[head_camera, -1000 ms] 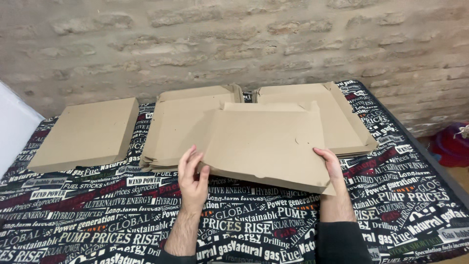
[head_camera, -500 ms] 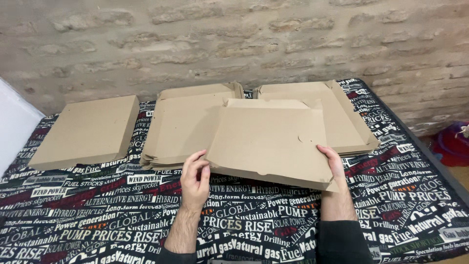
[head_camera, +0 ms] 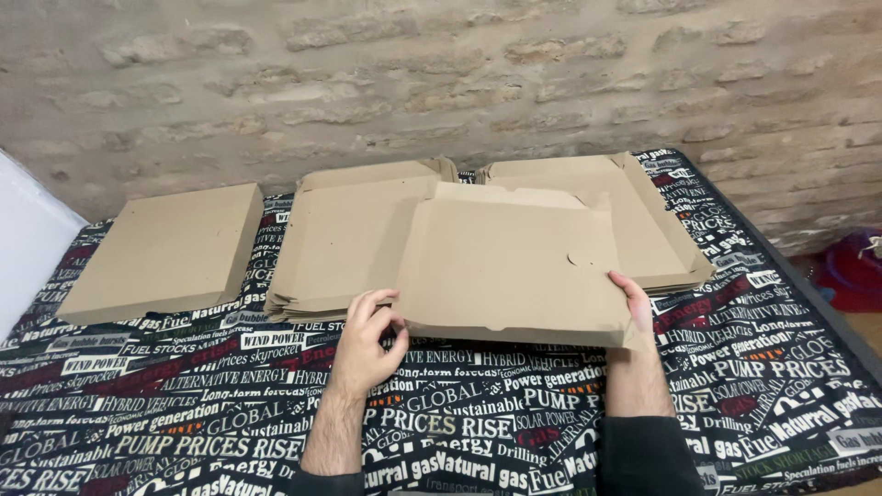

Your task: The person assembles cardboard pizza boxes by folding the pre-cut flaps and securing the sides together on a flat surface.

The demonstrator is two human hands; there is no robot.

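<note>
The person is holding a flat brown cardboard box blank (head_camera: 514, 266) above the bench (head_camera: 763, 367), which is covered in a black cloth printed with newspaper-style lettering. The left hand (head_camera: 367, 340) is pinching the blank's near left corner with curled fingers, and the right hand (head_camera: 637, 308) is gripping its right edge near the front corner. The blank is hanging over two stacks of unfolded cardboard blanks: the left stack (head_camera: 344, 239) and the right stack (head_camera: 643, 220), while a finished closed box (head_camera: 165, 253) is lying well apart to the left.

Both grips are sitting low on the sheet, so its far half is looking unsupported; it could be sagging or creasing off the scored lines. The near left corner is pinched tightly and might be buckling. The trailing edge could also be catching the raised flaps of the stacks beneath and dragging them askew.
</note>
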